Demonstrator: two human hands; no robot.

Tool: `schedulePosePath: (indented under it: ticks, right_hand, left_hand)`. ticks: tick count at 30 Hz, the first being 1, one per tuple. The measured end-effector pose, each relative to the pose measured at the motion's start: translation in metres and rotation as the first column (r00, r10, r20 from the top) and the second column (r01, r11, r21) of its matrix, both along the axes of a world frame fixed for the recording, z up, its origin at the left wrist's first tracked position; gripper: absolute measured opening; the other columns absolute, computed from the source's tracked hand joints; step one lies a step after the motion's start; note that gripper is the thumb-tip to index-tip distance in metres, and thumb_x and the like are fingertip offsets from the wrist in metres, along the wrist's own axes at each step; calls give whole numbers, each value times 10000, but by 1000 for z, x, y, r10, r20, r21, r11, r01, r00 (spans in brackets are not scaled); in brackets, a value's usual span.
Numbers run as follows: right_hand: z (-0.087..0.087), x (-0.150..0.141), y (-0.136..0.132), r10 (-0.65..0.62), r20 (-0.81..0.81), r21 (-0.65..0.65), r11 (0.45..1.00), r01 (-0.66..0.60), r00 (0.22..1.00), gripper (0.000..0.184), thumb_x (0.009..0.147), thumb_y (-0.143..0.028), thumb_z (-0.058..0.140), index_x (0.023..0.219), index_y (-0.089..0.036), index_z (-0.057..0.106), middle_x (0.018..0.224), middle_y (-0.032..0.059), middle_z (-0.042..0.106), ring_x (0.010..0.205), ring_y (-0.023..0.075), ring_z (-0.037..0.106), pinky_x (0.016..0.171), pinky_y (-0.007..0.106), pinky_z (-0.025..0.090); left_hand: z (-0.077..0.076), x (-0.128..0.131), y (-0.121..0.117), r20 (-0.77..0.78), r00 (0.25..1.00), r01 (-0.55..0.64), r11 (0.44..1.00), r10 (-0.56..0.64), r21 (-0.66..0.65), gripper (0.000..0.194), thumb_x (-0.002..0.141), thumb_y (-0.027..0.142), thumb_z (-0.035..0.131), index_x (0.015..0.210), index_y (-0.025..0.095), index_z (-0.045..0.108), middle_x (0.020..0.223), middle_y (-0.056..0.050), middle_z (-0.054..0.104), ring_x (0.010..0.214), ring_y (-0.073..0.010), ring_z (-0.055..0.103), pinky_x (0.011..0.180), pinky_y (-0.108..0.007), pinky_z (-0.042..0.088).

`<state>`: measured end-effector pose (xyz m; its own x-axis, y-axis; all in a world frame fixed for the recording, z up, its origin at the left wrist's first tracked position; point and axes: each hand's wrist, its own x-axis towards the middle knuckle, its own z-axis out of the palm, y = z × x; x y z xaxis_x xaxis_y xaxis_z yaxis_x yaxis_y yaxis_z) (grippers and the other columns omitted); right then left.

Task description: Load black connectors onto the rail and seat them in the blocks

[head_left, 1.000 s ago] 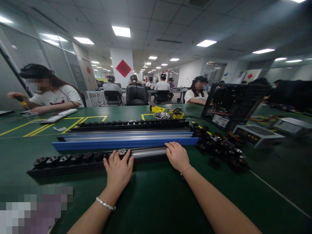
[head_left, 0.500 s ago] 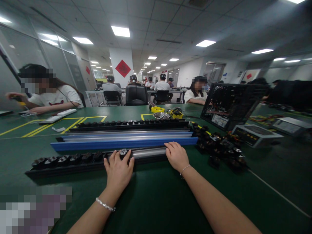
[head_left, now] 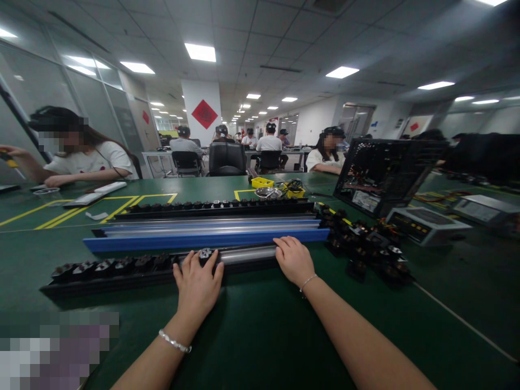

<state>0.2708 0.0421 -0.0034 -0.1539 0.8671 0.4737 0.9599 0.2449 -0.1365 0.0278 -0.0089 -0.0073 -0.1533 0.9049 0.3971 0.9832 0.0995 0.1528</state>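
A long black rail (head_left: 248, 254) lies across the green table in front of me, its right stretch a bare silvery channel. Black socket modules (head_left: 104, 265) fill its left part in a row. My left hand (head_left: 199, 284) is on the rail with its fingers around one module with a metallic top (head_left: 205, 253); that module sits in the channel. At the rail's right end, my right hand (head_left: 296, 261) has its fingers closed over the edge; the thumb is hidden.
Behind lie a blue-edged rail (head_left: 207, 241) and a filled black rail (head_left: 219, 206). To the right are a heap of loose black modules (head_left: 365, 246), an open computer case (head_left: 384, 173) and a power supply (head_left: 428, 226). A co-worker (head_left: 97, 160) sits at left, another (head_left: 325, 154) beyond the case.
Both my hands keep their places on the rail. The co-worker at left has moved a hand with a yellow-handled tool further left and up.
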Motion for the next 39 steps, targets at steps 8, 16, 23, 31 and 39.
schedulePosePath:
  ticks: [8,16,23,31,39]
  right_hand:
    - [-1,0,1,2,-5,4,1000,-2,1000,383,883,-290,337,1170,-238,586,1192,35,588,1150,194,448,968,339,354]
    - [1,0,0,0,2,-2,1000,0,1000,385,878,-287,344,1176,-240,584,1199,45,585,1157,193,447,961,340,362]
    - [0,0,0,-2,9,-2,1000,2,1000,381,878,-285,347,1172,-244,586,1195,47,588,1154,193,452,961,342,361]
    - [0,1,1,3,12,0,1000,-3,1000,380,880,-290,349,1175,-242,584,1195,45,588,1156,192,449,965,337,359]
    - [-1,1,1,2,13,4,1000,-2,1000,381,877,-290,352,1172,-243,587,1186,46,594,1150,195,454,960,343,366]
  left_hand:
    - [-1,2,0,-31,999,10,1000,-10,25,435,873,430,338,1249,305,519,1263,-131,494,1279,-306,299,1032,-550,196]
    - [-2,5,0,-26,999,42,999,-42,12,446,875,439,322,1263,311,501,1271,-123,495,1286,-302,293,1040,-548,184]
    - [-1,5,0,-2,999,49,999,-49,17,438,866,428,355,1256,304,511,1272,-117,506,1286,-296,291,1044,-542,179]
    - [0,6,-1,-20,998,63,998,-62,25,452,866,427,351,1254,267,521,1275,-135,508,1285,-304,299,1045,-522,198]
    - [0,9,-1,-30,997,74,997,-73,30,439,863,419,361,1238,276,538,1265,-129,520,1279,-300,316,1046,-518,207]
